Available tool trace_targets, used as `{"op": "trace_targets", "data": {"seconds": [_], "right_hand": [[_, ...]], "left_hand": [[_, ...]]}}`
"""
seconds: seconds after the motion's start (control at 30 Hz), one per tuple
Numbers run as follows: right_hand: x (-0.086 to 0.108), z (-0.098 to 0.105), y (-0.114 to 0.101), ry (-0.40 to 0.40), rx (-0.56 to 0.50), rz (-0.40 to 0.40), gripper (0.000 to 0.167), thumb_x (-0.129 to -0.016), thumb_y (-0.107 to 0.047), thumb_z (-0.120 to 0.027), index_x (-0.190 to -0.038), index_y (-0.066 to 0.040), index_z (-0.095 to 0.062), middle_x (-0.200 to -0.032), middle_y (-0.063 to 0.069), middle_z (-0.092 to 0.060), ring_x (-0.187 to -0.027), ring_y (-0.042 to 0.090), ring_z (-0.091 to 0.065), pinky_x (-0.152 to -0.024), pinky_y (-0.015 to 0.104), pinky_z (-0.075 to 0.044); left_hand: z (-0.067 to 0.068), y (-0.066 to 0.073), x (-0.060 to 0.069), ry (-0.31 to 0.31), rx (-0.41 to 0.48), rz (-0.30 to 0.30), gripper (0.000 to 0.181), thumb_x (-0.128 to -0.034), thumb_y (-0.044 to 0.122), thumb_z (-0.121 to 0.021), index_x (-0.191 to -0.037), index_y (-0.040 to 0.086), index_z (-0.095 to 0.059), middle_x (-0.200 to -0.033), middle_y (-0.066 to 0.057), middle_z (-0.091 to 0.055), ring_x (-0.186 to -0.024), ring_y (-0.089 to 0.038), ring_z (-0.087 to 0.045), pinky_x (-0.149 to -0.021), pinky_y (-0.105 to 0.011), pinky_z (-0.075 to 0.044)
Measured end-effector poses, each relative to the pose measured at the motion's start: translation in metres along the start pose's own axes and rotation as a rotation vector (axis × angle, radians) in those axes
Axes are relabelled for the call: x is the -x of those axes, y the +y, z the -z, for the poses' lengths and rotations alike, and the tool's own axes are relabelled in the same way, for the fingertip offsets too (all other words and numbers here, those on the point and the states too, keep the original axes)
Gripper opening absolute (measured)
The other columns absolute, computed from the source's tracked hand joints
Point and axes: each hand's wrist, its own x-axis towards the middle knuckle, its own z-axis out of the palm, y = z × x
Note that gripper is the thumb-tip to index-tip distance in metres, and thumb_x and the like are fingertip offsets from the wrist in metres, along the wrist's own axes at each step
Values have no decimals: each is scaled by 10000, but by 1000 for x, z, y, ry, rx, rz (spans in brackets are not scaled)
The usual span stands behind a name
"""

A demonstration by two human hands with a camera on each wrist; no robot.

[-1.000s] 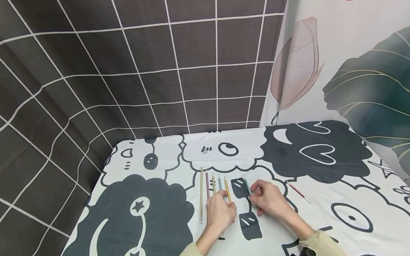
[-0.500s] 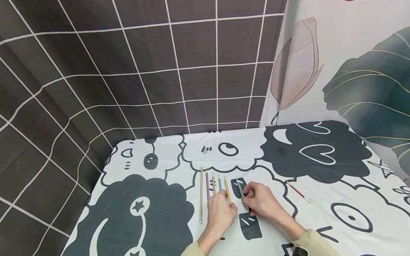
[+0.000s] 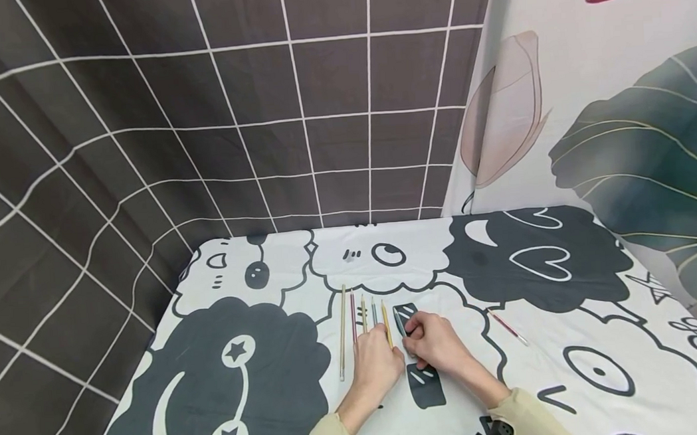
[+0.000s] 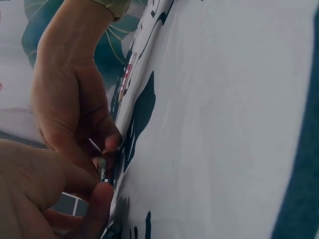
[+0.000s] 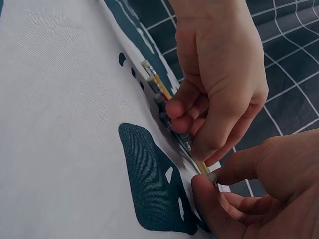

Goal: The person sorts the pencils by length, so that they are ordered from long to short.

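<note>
In the head view several pencils lie side by side, tips pointing away. My left hand [image 3: 378, 363] bends over their near ends and pinches the yellow pencil [image 3: 387, 321] at the row's right side. Left of it lie a blue pencil [image 3: 374, 311], another yellowish one [image 3: 363, 312], a dark red one [image 3: 353, 315] and a long gold one [image 3: 342, 334]. Just right of the row, my right hand [image 3: 439, 342] pinches a blue-green pencil [image 3: 399, 321] between thumb and fingers. Grey eraser ends [image 5: 158, 98] show beside the left fingers in the right wrist view, where fingers partly hide the pencils.
A red and white pencil [image 3: 508, 327] lies apart to the right. Underneath spreads a white cloth [image 3: 339, 261] with black cartoon prints. Behind it hangs a dark grid curtain [image 3: 334, 78], and a leaf-patterned curtain [image 3: 650, 159] hangs at the right.
My right hand has moved left with the blue-green pencil, bringing it closer to the yellow one. The left hand has stayed nearly in place over the row.
</note>
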Motion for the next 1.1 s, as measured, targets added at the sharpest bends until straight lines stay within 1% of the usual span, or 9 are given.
{"op": "trace_targets", "data": {"seconds": [0.13, 0.23, 0.33, 0.47, 0.6, 0.77, 0.93, 1.1], "right_hand": [[0, -1, -1, -2, 1, 7, 124, -789, 54, -681, -889, 33, -609, -623, 7, -603, -388, 135, -566, -397, 288, -490], [-1, -1, -1, -8, 4, 11, 124, -790, 52, -685, -885, 29, -609, -621, 4, -601, -388, 137, -566, -397, 287, -487], [-1, -1, -1, -10, 11, 17, 121, -791, 52, -691, -879, 25, -611, -614, 1, -597, -384, 135, -565, -395, 288, -485], [-2, -2, 0, -13, 19, 22, 121, -793, 50, -699, -876, 22, -617, -606, -3, -593, -380, 137, -566, -396, 292, -485], [-3, -2, 0, -16, 22, 23, 123, -796, 47, -705, -881, 23, -620, -598, -9, -593, -381, 137, -568, -400, 289, -485], [-2, -2, 1, -16, 36, 38, 130, -792, 59, -709, -884, 33, -621, -586, -12, -590, -379, 128, -563, -397, 282, -482], [-2, -4, -1, -12, 52, 18, 136, -787, 67, -711, -879, 27, -619, -583, -9, -580, -379, 118, -553, -397, 281, -480], [-3, -5, -2, -13, 67, 11, 141, -783, 65, -717, -867, 18, -615, -575, -9, -577, -381, 113, -553, -399, 280, -476]], "left_hand": [[-1, 1, 0, 4, -48, -7, 160, -682, -55, -727, -762, 4, -602, -619, -121, -592, -614, -313, -656, -522, -391, -494], [-1, 1, 0, 0, -60, -8, 167, -684, -54, -731, -763, 7, -598, -620, -125, -590, -620, -324, -662, -518, -397, -500], [-1, 1, 0, -10, -59, -7, 166, -694, -55, -738, -775, -1, -604, -622, -124, -590, -629, -324, -665, -523, -397, -505], [-1, -1, 1, -19, -36, -2, 161, -705, -67, -740, -798, -11, -622, -635, -126, -605, -628, -287, -662, -525, -375, -506], [0, -2, 1, -11, -21, -8, 161, -706, -72, -739, -796, 1, -626, -631, -109, -606, -610, -258, -646, -518, -357, -495], [-1, -3, 1, 3, -31, -30, 165, -698, -77, -742, -767, 6, -618, -610, -97, -597, -598, -249, -641, -518, -351, -491], [-2, -3, 0, 4, -46, -43, 167, -697, -80, -745, -758, 0, -612, -599, -100, -591, -590, -249, -644, -506, -345, -490], [-3, -2, -1, 15, -78, -51, 157, -699, -70, -738, -766, -7, -611, -617, -143, -606, -616, -300, -667, -517, -381, -508]]}}
